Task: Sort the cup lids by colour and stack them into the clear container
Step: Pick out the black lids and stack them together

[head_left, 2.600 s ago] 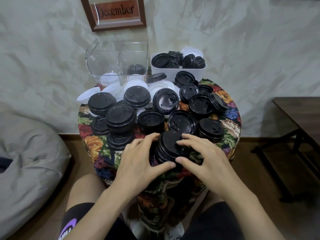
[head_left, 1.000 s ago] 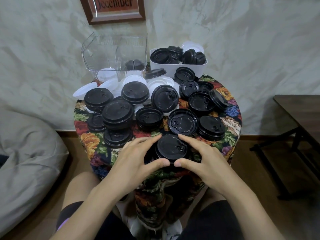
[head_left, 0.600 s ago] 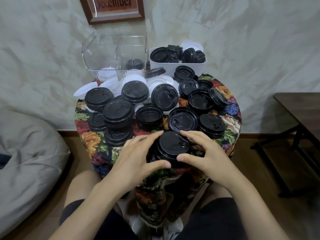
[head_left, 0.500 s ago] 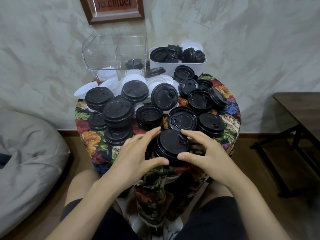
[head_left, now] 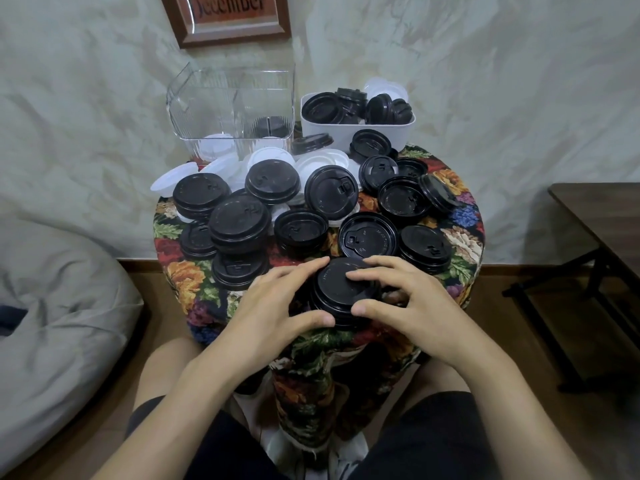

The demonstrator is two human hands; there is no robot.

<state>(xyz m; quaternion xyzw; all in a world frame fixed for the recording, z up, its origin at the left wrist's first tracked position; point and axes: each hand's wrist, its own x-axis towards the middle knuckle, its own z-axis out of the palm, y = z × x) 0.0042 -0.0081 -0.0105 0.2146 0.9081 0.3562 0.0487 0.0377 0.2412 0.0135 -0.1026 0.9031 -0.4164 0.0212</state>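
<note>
Head view: left hand point(head_left: 273, 306) and right hand point(head_left: 415, 306) clamp curled fingers point(head_left: 301, 270) round a matte black lid stack point(head_left: 337, 289) at the near edge of the floral surface point(head_left: 180, 282); clear container point(head_left: 228, 98) behind, against a marbled wall point(head_left: 485, 98).

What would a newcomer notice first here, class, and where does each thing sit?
The left hand and right hand clasp a stack of black lids at the near edge of the flowered table. More black lids crowd it, and the clear container stands back left beside a white bin of lids.
</note>
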